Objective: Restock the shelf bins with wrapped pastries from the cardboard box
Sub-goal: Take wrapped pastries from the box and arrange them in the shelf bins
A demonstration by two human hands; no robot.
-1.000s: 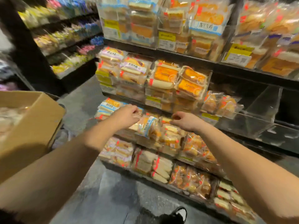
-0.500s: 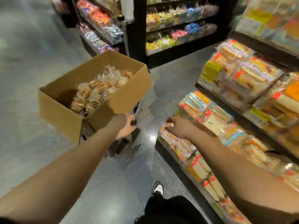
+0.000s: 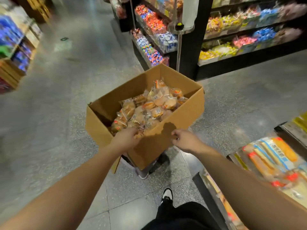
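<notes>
An open cardboard box [image 3: 167, 143] stands in the aisle ahead of me, holding a heap of wrapped pastries [image 3: 149, 107]. My left hand [image 3: 127, 140] reaches over the box's near rim, and its fingers curl down around a wrapped pastry [image 3: 138, 135] at the edge of the heap. To its right, my right hand [image 3: 185, 141] hovers in front of the box's near wall with fingers loosely curled, holding nothing. The shelf bins with wrapped pastries [image 3: 272, 156] lie at the right edge, beside my right forearm.
The box rests on a low pale support [image 3: 142, 172]. Behind it stands a black candy shelf [image 3: 229, 47] with a metal pole [image 3: 178, 52]. More shelving [image 3: 15, 52] lines the far left. Grey floor [image 3: 66, 105] stretches left of the box. My shoe [image 3: 167, 195] is below.
My view swung left from the shelf to the box. My left hand moved from below the box's side up over its rim into the pastries. My right hand left the shelf and came beside the box.
</notes>
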